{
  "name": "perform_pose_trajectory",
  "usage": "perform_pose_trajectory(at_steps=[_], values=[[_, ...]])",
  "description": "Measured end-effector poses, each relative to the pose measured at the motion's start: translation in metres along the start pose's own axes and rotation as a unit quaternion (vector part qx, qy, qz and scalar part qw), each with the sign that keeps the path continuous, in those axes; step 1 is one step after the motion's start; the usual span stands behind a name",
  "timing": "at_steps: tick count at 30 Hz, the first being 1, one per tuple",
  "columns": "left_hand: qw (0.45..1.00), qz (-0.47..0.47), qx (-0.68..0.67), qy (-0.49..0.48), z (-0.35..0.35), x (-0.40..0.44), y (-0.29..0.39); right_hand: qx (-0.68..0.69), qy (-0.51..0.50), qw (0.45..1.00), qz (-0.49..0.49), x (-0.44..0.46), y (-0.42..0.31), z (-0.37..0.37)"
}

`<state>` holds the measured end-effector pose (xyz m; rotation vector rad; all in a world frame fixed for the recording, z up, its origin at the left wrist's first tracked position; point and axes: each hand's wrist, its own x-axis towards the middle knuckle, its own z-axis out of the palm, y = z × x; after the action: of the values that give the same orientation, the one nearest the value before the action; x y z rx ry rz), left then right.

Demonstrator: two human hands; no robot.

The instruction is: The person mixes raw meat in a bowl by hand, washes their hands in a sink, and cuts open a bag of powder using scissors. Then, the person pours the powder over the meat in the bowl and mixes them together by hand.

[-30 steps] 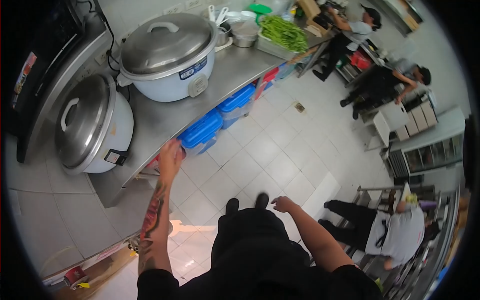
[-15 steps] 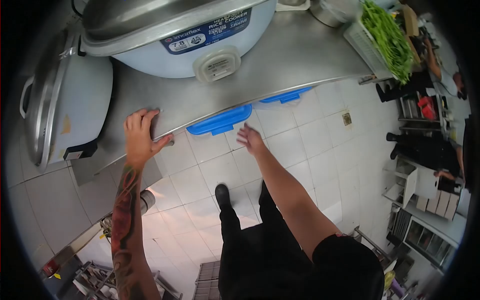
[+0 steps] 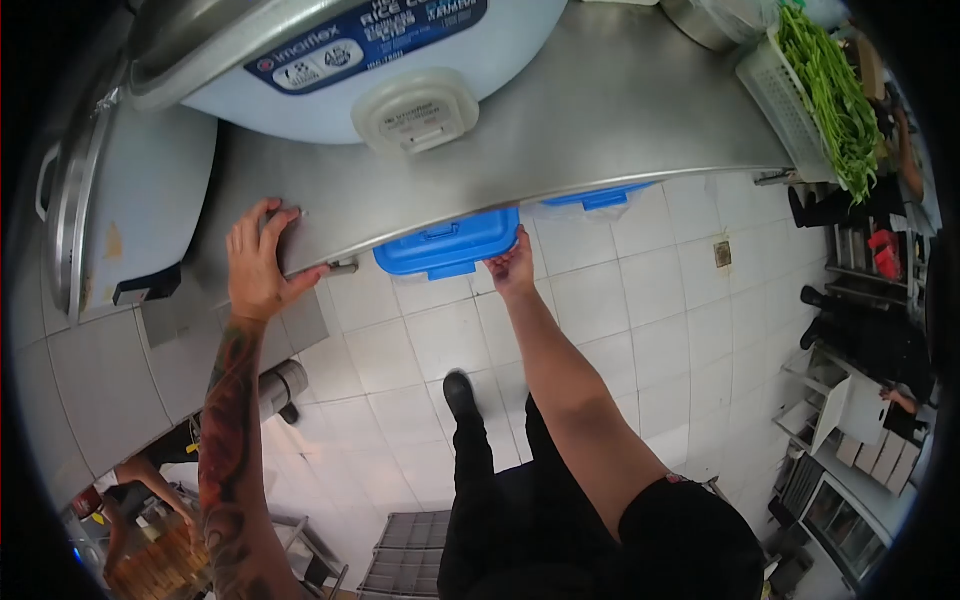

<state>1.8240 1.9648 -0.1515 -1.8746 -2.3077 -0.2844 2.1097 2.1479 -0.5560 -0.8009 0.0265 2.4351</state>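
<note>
My right hand [image 3: 513,265] grips the near right corner of a plastic container with a blue lid [image 3: 455,243], which sticks out from under the steel table [image 3: 620,110]. Its thumb lies at the lid's side and its other fingers curl below. Part of the container is hidden by the table. My left hand [image 3: 260,262] rests at the table's front edge, fingers spread on the top and thumb out along the edge, with nothing held. A second blue-lidded container [image 3: 600,197] shows under the table further right.
A large rice cooker [image 3: 330,100] stands on the table, with another big cooker [image 3: 150,200] at the left. A white basket of green vegetables [image 3: 790,110] sits at the right end. Other people [image 3: 870,325] are at the right, and a person's arms [image 3: 150,490] show lower left.
My right hand has moved forward and closed on the blue-lidded container, which now shows more beyond the table edge. My left hand stays at the edge. The view has shifted slightly.
</note>
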Motion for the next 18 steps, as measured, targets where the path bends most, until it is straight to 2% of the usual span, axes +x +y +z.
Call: perform_pose_trajectory(at_steps=[1,2,4,9,12,13,14,15,16,17,18], values=[[1.0,-0.001,0.01,0.001,0.0,0.0,0.0,0.019,-0.092,0.995,0.035,-0.002,0.003,-0.017],[1.0,0.0,0.02,0.004,-0.001,0.0,0.0,0.022,-0.09,0.995,0.037,-0.022,0.006,0.002],[1.0,-0.003,0.015,0.005,-0.001,-0.001,-0.001,-0.057,0.116,0.991,-0.02,-0.089,-0.001,0.062],[1.0,-0.004,0.009,0.011,-0.002,0.0,0.002,-0.117,0.127,0.985,0.0,-0.167,-0.001,0.021],[1.0,-0.004,0.008,0.013,-0.002,-0.002,0.001,-0.135,0.167,0.976,0.037,-0.211,-0.007,-0.009],[1.0,-0.002,0.007,0.015,-0.002,-0.001,0.001,-0.307,0.252,0.915,0.066,-0.22,-0.014,-0.025],[1.0,-0.002,0.006,0.016,-0.002,-0.003,0.001,-0.468,0.327,0.815,0.094,-0.226,-0.017,-0.024],[1.0,-0.006,0.003,0.016,-0.002,-0.004,0.001,-0.472,0.329,0.812,0.096,-0.23,-0.018,-0.022],[1.0,-0.005,0.0,0.018,-0.002,-0.004,0.001,-0.607,0.303,0.73,-0.079,-0.233,-0.019,-0.02],[1.0,-0.002,-0.002,0.02,-0.003,-0.002,0.0,-0.706,0.261,0.609,-0.25,-0.235,-0.02,-0.011],[1.0,-0.003,-0.003,0.02,-0.003,-0.002,0.0,-0.688,0.204,0.642,-0.27,-0.225,-0.014,0.002]])
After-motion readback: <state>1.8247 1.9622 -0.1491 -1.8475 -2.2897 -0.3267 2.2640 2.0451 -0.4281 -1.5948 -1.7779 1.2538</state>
